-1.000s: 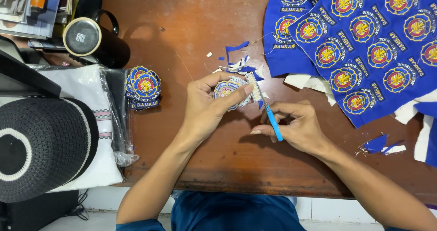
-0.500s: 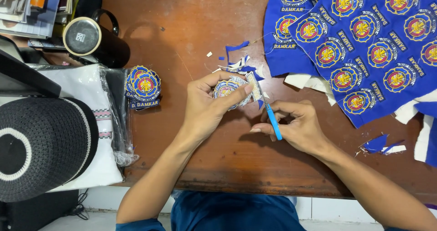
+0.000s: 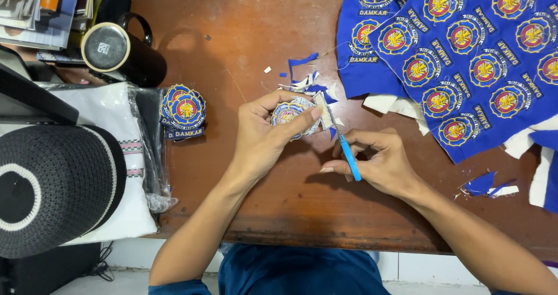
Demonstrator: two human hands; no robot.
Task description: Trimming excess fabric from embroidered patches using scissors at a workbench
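Both my forearms are reaching up over the wooden table [image 3: 232, 33]. My left hand [image 3: 261, 135] is curling around and pinching a round embroidered patch [image 3: 292, 112]; my right hand [image 3: 378, 161] is gripping closed on blue-handled scissors [image 3: 340, 141], whose blades are touching the patch's edge, just beside blue fabric scraps [image 3: 305, 77].

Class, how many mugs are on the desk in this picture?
1: a black mug lying on its side at the desk's upper left, beside the stacked books.

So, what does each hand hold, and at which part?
Left hand pinches the round patch at its edge; right hand grips the blue-handled cutter by its handle.
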